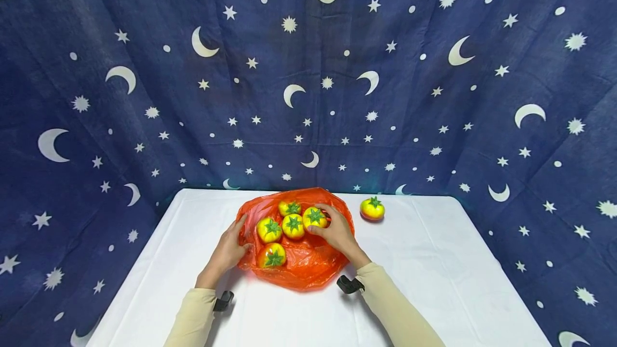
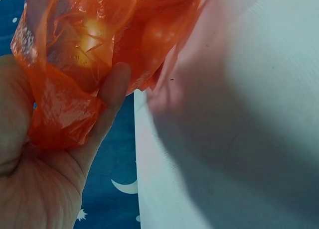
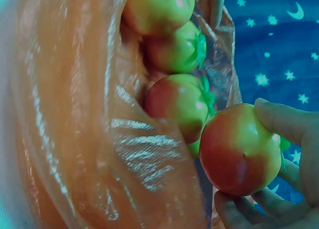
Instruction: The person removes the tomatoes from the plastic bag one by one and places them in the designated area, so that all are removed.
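Note:
A red plastic bag (image 1: 313, 272) lies spread and open-mouthed on the table, with several yellow-and-red tomatoes (image 1: 269, 230) inside, each topped by a green star-shaped calyx. At the bag's left edge, my left hand (image 1: 228, 246) holds the thin plastic; the left wrist view shows a fold of it between thumb and fingers. My right hand (image 1: 339, 231) grips one tomato (image 3: 241, 150) between thumb and fingers, over the right part of the bag. Beside it in the right wrist view are other tomatoes (image 3: 178, 105) in the bag. Outside the bag sits another tomato (image 1: 373, 209), at the back right.
A white cloth covers the table (image 1: 434, 283), whose far edge meets a dark blue curtain (image 1: 270, 100) printed with moons and stars. Black wrist mounts (image 1: 350, 285) sit at both sleeves.

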